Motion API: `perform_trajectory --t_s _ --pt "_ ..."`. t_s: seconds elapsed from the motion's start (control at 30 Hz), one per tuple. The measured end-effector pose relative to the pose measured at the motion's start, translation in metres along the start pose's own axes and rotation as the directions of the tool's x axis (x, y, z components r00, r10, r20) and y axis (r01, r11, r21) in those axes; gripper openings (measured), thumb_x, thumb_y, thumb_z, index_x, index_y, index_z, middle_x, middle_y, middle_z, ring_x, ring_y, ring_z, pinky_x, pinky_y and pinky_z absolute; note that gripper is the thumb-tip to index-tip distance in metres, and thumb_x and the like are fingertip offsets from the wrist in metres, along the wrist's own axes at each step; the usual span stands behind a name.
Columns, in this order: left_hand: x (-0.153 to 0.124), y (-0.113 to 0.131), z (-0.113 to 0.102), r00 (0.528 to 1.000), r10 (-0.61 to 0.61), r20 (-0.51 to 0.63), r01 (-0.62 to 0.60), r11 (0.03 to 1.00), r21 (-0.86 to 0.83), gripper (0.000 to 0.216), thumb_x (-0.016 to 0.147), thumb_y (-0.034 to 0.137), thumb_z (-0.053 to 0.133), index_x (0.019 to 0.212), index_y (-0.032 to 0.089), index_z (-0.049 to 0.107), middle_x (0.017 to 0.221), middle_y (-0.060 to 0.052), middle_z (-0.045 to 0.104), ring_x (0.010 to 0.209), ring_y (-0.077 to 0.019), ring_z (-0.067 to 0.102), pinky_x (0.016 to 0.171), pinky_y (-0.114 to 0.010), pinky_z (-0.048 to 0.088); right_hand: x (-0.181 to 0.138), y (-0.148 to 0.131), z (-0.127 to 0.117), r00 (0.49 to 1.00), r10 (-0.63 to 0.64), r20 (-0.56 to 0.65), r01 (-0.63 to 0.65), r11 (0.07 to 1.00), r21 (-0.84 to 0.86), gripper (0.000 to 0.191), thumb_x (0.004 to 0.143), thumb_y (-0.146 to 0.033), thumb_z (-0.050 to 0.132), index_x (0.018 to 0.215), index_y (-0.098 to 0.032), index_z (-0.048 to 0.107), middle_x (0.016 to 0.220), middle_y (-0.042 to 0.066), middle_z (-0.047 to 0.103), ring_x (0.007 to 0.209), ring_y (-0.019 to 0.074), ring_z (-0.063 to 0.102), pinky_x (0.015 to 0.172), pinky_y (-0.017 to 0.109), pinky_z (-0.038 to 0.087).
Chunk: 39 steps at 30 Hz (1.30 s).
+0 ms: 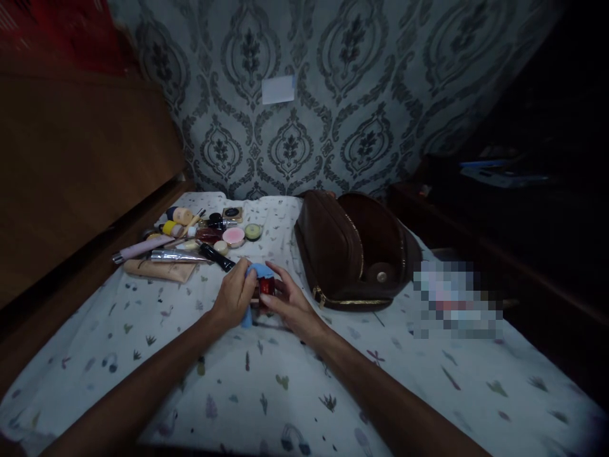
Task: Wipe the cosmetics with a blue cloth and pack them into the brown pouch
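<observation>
My left hand (234, 293) is closed on a blue cloth (259, 271), which drapes over the top of a small dark red container and hangs below my fingers. Opposite it, my right hand (295, 303) grips the dark red container (267, 288) between thumb and fingers. What exactly the container is, I cannot make out. Both hands are just above the patterned sheet, close together. Left of them lies a black-handled item (216, 256), nearest my left hand. To the right stands a brown toiletry bag (333, 254), its zipped top gaping open.
Several cosmetics lie in a group at the left, among them a beige tube (159, 270), a silver tube (178, 256), a pink round compact (233, 237) and a green-lidded jar (253, 232). A wooden cabinet (85, 171) borders the left side; a patterned wall (290, 146) rises behind.
</observation>
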<state>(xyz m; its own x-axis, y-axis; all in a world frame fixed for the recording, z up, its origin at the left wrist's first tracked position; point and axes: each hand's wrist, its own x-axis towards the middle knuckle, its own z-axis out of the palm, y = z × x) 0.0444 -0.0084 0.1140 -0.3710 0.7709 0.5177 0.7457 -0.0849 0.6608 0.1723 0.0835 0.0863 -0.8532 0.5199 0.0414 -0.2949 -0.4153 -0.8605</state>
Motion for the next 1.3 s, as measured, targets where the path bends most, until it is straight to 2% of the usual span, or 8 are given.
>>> perform_trajectory --t_s 0.27,0.37,0.5,0.6,0.87,1.1,1.23,1.3 --pt "0.002 -0.002 0.001 0.995 -0.079 -0.061 0.068 0.985 -0.156 0.033 0.099 0.047 0.035 0.088 0.022 0.053 0.083 -0.002 0.059 0.079 -0.0178 0.056 0.077 -0.029 0.044 0.0 0.0 0.004 0.999 0.054 -0.005 -0.053 0.99 0.134 0.051 0.07 -0.033 0.084 0.113 -0.023 0.058 0.089 0.001 0.071 0.071 0.0173 0.072 0.064 0.03 0.06" --pt "0.003 -0.007 0.0 0.997 0.077 0.02 -0.072 0.978 -0.196 0.038 0.098 0.051 0.037 0.105 0.019 0.057 0.103 -0.008 0.062 0.1 -0.0223 0.058 0.091 -0.033 0.045 0.001 0.0 0.001 0.997 0.072 -0.021 -0.067 0.982 0.174 0.048 0.07 -0.045 0.083 0.104 -0.022 0.057 0.078 -0.001 0.07 0.059 0.0148 0.069 0.055 0.025 0.057" --pt "0.002 -0.017 0.001 0.939 0.262 0.222 -0.269 0.963 0.001 0.053 0.091 0.051 0.053 0.133 0.019 0.047 0.128 -0.015 0.052 0.118 -0.0291 0.052 0.098 -0.04 0.045 0.004 0.002 -0.003 0.998 0.055 -0.04 -0.046 0.979 0.198 0.049 0.066 -0.057 0.082 0.088 -0.021 0.057 0.065 -0.004 0.066 0.05 0.0123 0.063 0.043 0.021 0.05" --pt "0.0 -0.023 0.003 0.947 0.213 0.239 -0.243 0.965 0.101 0.057 0.091 0.058 0.05 0.134 0.02 0.046 0.123 -0.013 0.052 0.11 -0.0283 0.056 0.09 -0.04 0.05 0.004 0.002 -0.002 0.998 0.068 -0.004 -0.066 0.98 0.189 0.049 0.068 -0.06 0.079 0.088 -0.02 0.06 0.067 -0.003 0.066 0.054 0.0119 0.063 0.047 0.021 0.051" --pt "0.002 -0.018 0.001 0.982 0.119 0.15 -0.12 0.993 -0.005 0.041 0.098 0.052 0.039 0.113 0.018 0.056 0.1 -0.007 0.059 0.094 -0.0219 0.059 0.085 -0.034 0.049 -0.001 -0.005 0.003 0.993 0.096 0.069 -0.104 0.986 0.128 0.055 0.068 -0.041 0.085 0.112 -0.023 0.057 0.09 -0.001 0.068 0.07 0.0156 0.071 0.064 0.027 0.055" --pt "0.0 -0.01 -0.001 0.997 -0.034 0.074 0.036 0.999 -0.036 0.033 0.095 0.051 0.041 0.09 0.021 0.052 0.076 0.0 0.059 0.07 -0.0176 0.058 0.067 -0.03 0.047 -0.001 -0.002 0.001 0.997 0.081 0.013 -0.081 0.997 -0.017 0.064 0.066 -0.038 0.086 0.118 -0.024 0.05 0.094 0.0 0.068 0.066 0.0151 0.071 0.055 0.023 0.051" --pt "0.0 -0.013 0.001 0.979 -0.2 -0.034 0.192 0.968 -0.159 0.037 0.095 0.057 0.04 0.09 0.021 0.048 0.069 0.003 0.056 0.06 -0.0154 0.054 0.057 -0.027 0.045 -0.001 -0.002 0.003 0.997 0.083 -0.009 -0.083 0.996 -0.039 0.064 0.067 -0.041 0.085 0.117 -0.022 0.051 0.099 0.003 0.07 0.064 0.0158 0.071 0.054 0.024 0.051" --pt "0.001 -0.016 0.001 0.984 -0.171 -0.042 0.159 0.965 -0.209 0.04 0.097 0.057 0.035 0.096 0.02 0.049 0.073 0.001 0.057 0.062 -0.0155 0.055 0.058 -0.027 0.046 -0.001 -0.002 0.004 0.996 0.091 -0.022 -0.091 0.996 -0.016 0.059 0.069 -0.045 0.084 0.113 -0.021 0.052 0.094 0.004 0.071 0.061 0.015 0.07 0.053 0.024 0.05"
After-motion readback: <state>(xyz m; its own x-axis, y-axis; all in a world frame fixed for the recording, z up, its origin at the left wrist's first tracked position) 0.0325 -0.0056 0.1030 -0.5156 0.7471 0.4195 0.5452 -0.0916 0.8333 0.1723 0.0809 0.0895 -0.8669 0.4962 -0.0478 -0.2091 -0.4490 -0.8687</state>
